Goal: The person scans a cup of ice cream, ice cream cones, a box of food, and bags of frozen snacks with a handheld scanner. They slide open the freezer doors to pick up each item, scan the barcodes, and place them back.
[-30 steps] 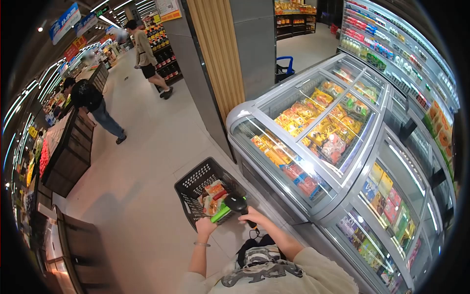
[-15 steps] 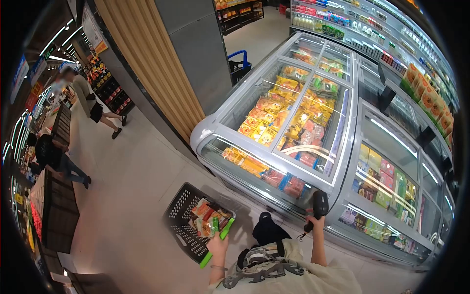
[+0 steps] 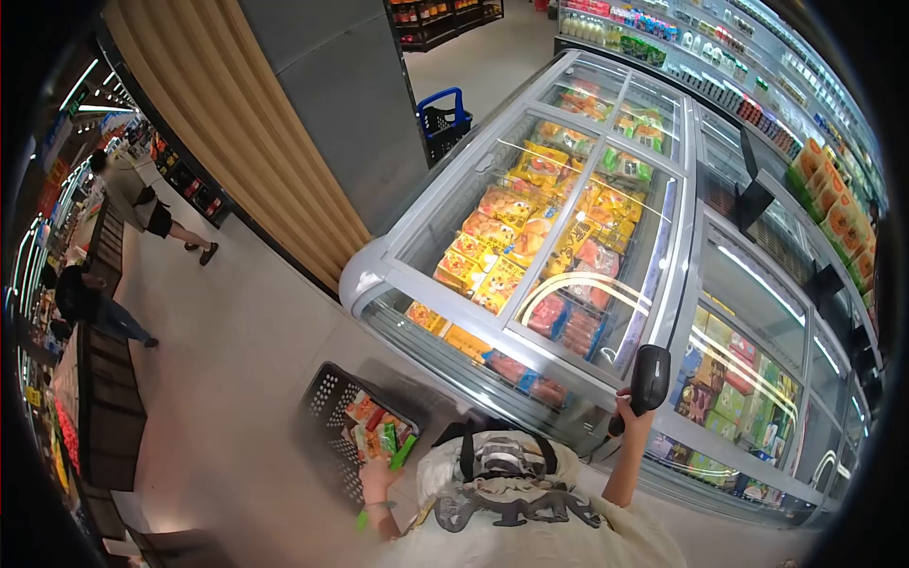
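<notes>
My left hand [image 3: 377, 478] is closed on the green handle [image 3: 404, 451] of a dark shopping basket [image 3: 328, 402] with perforated walls. Several packaged foods [image 3: 371, 417] lie inside the basket, which is blurred by motion and hangs to the left of my body. In my right hand [image 3: 632, 414] is a black handheld device [image 3: 650, 379] with a rounded head, gripped by its handle. It is held over the near corner of a glass-topped chest freezer [image 3: 379, 270]. Yellow and red food bags [image 3: 502, 232] fill the freezer beneath its sliding lids.
A second freezer [image 3: 748, 379] with boxed goods adjoins on the right. A blue-handled basket [image 3: 443, 121] stands behind the first freezer, beside a wood-slatted pillar [image 3: 227, 123]. Two people, one standing [image 3: 142, 199] and one leaning [image 3: 90, 298], are in the left aisle. Drink shelves [image 3: 710, 47] line the back.
My view has shifted closer to the freezer. The basket has swung slightly left and blurs, with my left hand still on its handle. The device in my right hand has moved slightly right.
</notes>
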The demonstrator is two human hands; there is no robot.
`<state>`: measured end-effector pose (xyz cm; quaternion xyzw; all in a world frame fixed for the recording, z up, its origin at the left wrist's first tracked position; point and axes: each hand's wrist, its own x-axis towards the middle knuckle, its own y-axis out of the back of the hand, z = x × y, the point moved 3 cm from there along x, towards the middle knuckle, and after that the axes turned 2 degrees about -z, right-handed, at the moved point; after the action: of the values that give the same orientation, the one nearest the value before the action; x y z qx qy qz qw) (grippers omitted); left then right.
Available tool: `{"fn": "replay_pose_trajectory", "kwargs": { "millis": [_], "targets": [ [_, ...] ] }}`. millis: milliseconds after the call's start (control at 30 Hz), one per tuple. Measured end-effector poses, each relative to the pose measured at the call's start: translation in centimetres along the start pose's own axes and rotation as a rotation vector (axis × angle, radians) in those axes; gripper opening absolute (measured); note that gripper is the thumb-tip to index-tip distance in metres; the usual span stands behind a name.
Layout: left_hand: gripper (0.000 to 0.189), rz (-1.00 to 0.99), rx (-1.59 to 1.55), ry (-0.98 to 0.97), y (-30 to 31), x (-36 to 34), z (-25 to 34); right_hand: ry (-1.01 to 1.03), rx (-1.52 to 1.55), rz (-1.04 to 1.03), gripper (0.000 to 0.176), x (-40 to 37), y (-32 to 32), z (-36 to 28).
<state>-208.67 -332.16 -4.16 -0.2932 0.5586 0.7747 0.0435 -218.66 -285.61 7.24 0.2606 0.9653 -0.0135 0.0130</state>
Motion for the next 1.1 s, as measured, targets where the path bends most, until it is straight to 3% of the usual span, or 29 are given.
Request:
{"fn": "replay_pose_trajectory", "kwargs": {
  "millis": [67, 100, 333, 433, 533, 633, 767, 800, 933, 1000, 1100],
  "targets": [
    [0.036, 0.11, -0.232, -0.031, 3.3, 3.6, 4.1, 0.058, -0.013, 0.036, 0.025, 0.3, 0.7, -0.3],
    [0.034, 0.242, -0.341, -0.167, 4.2, 6.2, 5.3, 0.068, -0.004, 0.066, 0.024, 0.5, 1.2, -0.4],
    [0.02, 0.454, -0.536, -0.53, 17.1, 18.6, 20.8, 0.122, -0.038, 0.418, 0.017, 0.1, 4.1, -3.5],
    [0.02, 0.36, -0.69, -0.615, 19.9, 23.8, 25.7, 0.131, -0.189, 0.521, 0.015, -0.1, 5.6, -2.9],
    [0.021, 0.143, -1.007, -0.728, 20.5, 31.5, 28.9, 0.053, -0.124, 0.683, 0.016, -1.4, 4.8, -2.8],
    [0.021, 0.104, -1.074, -0.567, 22.3, 36.4, 32.3, 0.041, -0.031, 0.778, 0.027, -2.7, 3.1, -2.6],
    [0.047, 0.338, -0.721, -0.629, 22.2, 46.1, 36.2, 0.012, -0.015, 0.833, 0.036, -3.0, 1.6, -1.6],
    [0.066, 0.246, -0.669, -0.601, 22.8, 46.5, 37.6, -0.002, -0.012, 0.835, 0.038, -2.9, 1.2, -1.7],
    [0.079, 0.201, -0.625, -0.607, 21.4, 50.7, 41.0, -0.013, -0.012, 0.824, 0.04, -1.3, -0.6, -2.6],
    [0.076, 0.2, -0.639, -0.59, 21.1, 51.7, 41.5, 0.009, -0.085, 0.802, 0.031, -0.3, -0.9, -3.0],
    [0.067, 0.234, -0.656, -0.59, 20.9, 51.3, 42.0, 0.003, -0.093, 0.767, 0.032, 0.6, -0.9, -2.4]
  ]
}}
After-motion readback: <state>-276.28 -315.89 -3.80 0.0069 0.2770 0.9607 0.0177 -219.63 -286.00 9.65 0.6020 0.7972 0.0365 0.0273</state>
